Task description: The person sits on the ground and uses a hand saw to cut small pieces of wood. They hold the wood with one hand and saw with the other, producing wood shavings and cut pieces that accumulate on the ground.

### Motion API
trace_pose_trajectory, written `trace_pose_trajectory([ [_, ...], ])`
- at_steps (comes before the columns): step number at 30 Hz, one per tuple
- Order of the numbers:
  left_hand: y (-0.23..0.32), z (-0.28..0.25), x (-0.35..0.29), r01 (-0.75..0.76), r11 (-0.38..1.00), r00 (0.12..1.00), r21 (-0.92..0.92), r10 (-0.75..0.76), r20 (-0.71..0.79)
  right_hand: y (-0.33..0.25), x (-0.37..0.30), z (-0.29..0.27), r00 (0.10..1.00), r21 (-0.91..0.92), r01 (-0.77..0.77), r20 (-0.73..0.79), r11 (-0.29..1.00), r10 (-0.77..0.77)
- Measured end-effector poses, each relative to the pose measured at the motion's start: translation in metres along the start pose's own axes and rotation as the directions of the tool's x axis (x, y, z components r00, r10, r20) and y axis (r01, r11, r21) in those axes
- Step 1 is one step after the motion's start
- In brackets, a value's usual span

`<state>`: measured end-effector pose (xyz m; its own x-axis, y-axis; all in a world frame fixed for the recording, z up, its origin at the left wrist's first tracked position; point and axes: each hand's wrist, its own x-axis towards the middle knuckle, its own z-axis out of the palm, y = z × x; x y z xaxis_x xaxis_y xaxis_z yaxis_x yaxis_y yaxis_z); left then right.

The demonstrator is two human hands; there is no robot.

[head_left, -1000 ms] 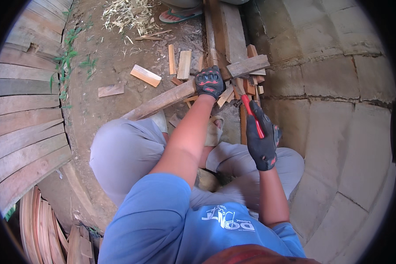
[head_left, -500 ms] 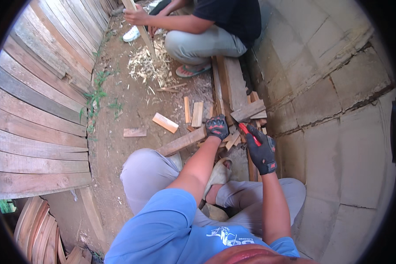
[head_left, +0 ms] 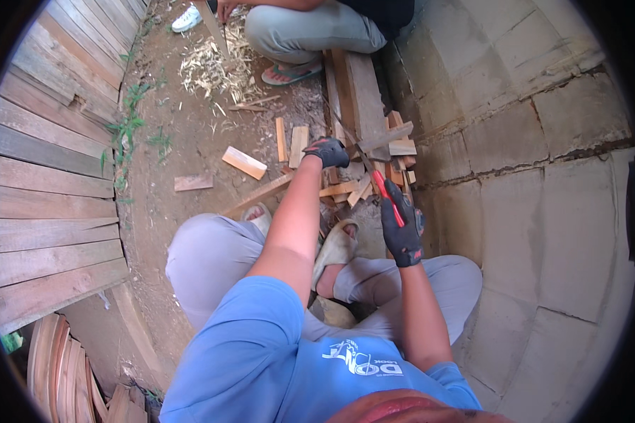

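My right hand (head_left: 402, 229), in a black glove with red marks, is closed round the red handle (head_left: 388, 197) of a handsaw. Its thin blade (head_left: 361, 156) runs forward and left, across the wooden plank (head_left: 261, 194). With its fingers bent over, my gloved left hand (head_left: 326, 151) grips that plank from above, just left of the blade. The plank slants from beside my left foot up to the right, and part of it is hidden by my hand. A thick timber beam (head_left: 363, 106) lies lengthwise ahead, with short offcuts (head_left: 342, 189) heaped beside and below it.
Another person in grey trousers (head_left: 296, 35) squats ahead, a hand at an upright stick above pale wood shavings (head_left: 222, 67). A block wall (head_left: 508, 141) rises close on my right. On the left stands a plank fence (head_left: 49, 204). Loose wood blocks (head_left: 244, 163) lie on the dirt.
The view has shifted, so the scene sits higher and further left. The saw's red handle has swung to a flatter angle against my right palm, and more of its blade shows.
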<state>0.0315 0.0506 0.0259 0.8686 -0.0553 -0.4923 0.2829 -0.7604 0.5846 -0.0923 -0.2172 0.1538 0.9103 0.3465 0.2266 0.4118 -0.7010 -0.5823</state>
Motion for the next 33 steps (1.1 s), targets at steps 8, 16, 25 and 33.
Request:
trace_pose_trajectory([
  [8,0.014,0.020,-0.019,0.094,0.993,0.935,0.076,-0.062,-0.349,-0.039,0.040,0.014,0.988,0.014,-0.143,0.057,0.990,0.142],
  [16,0.002,0.043,-0.007,0.079,0.990,0.827,0.119,0.002,-0.562,-0.033,0.057,0.030,0.991,0.050,-0.120,0.065,0.992,0.116],
  [25,0.005,0.026,-0.004,0.063,0.997,0.936,0.040,-0.045,-0.349,-0.034,0.050,0.005,0.980,-0.128,-0.070,0.177,0.989,0.092],
  [33,-0.004,0.016,0.004,0.110,0.994,0.946,0.016,-0.100,-0.307,-0.058,-0.032,-0.077,0.972,-0.109,-0.169,0.148,0.980,0.184],
])
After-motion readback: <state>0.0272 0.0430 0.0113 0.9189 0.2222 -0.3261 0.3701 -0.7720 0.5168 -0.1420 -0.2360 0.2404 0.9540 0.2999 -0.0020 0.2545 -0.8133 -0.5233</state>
